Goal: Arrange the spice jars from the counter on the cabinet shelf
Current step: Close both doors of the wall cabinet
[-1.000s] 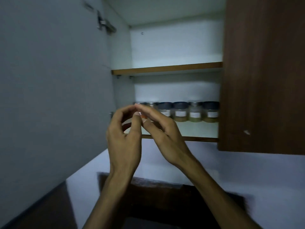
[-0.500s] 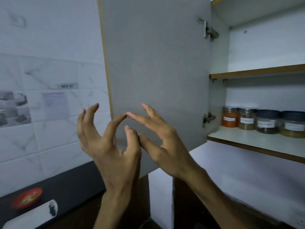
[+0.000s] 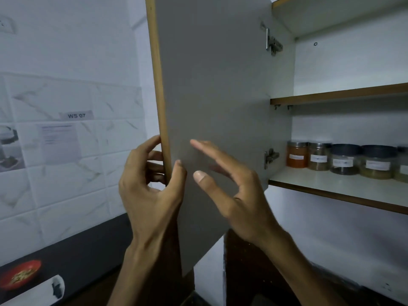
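Since half a second ago, left hand (image 3: 150, 191) moved from open air onto the cabinet door (image 3: 216, 107), grip closed round its wooden edge, thumb on the inner face. Right hand (image 3: 234, 191) loose and wide, fingers spread just before the door panel. Spice jars (image 3: 344, 160) lined up on the lower cabinet shelf (image 3: 331, 186): orange powder leftmost, then brownish, dark, and yellowish contents, each labelled.

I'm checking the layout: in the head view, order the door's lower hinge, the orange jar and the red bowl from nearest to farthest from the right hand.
From the right hand:
1. Lower hinge, just right.
2. Orange jar, leftmost on the shelf.
3. Red bowl, far lower left on the counter.
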